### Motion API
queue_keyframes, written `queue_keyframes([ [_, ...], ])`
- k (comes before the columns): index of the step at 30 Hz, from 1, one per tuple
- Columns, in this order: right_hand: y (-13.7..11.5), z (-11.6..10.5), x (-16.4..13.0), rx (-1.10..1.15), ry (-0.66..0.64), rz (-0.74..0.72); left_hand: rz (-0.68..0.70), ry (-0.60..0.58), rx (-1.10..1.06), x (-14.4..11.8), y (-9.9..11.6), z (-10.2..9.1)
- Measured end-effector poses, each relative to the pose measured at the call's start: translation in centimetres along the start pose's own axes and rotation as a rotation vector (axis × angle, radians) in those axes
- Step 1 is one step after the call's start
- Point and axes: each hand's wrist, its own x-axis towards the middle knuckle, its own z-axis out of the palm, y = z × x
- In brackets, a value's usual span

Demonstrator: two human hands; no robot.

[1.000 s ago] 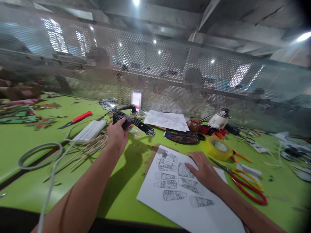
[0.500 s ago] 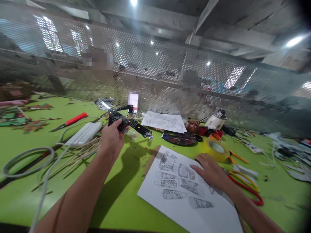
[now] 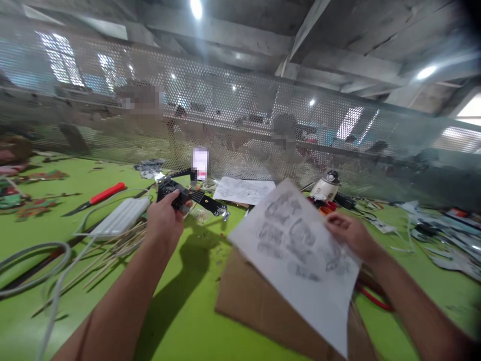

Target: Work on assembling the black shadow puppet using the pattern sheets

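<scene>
My left hand (image 3: 162,218) is stretched out over the green table (image 3: 180,311) and grips a black jointed holder (image 3: 188,193) with a clip at its far end. My right hand (image 3: 349,233) holds a white printed sheet (image 3: 300,260) by its right edge, lifted and tilted above the table. The sheet carries several grey drawings, blurred by motion. Under it lies a brown cardboard piece (image 3: 263,311), flat on the table.
Left of my left arm lie a white box (image 3: 122,218), thin sticks (image 3: 108,250), a grey cable (image 3: 33,260) and a red-handled knife (image 3: 95,196). Another drawing sheet (image 3: 242,190), a small white pot (image 3: 326,185) and scattered scraps sit near the perforated metal screen (image 3: 240,125). People sit behind the screen.
My right hand has picked the printed sheet up off the table, uncovering the cardboard beneath. My left hand stays on the black holder. The view has shifted slightly.
</scene>
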Motion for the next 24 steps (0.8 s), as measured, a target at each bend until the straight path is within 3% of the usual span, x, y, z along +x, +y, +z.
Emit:
queue_keyframes([
  [5, -2.8, -5.3, 5.9, 0.170, 0.228, 0.052, 0.003, -0.008, 0.004, -0.1, 0.1, 0.2],
  [9, -4.1, -6.0, 8.1, 0.233, 0.259, 0.058, 0.020, -0.032, 0.001, 0.0, 0.1, 0.2],
  [16, -5.1, -3.2, 11.0, 0.272, 0.182, 0.049, -0.028, 0.015, 0.034, -0.5, 1.0, 0.4],
  [24, -5.3, 3.1, 17.7, 0.176, -0.082, -0.014, 0.108, 0.134, -0.066, 0.5, 1.8, -0.3],
])
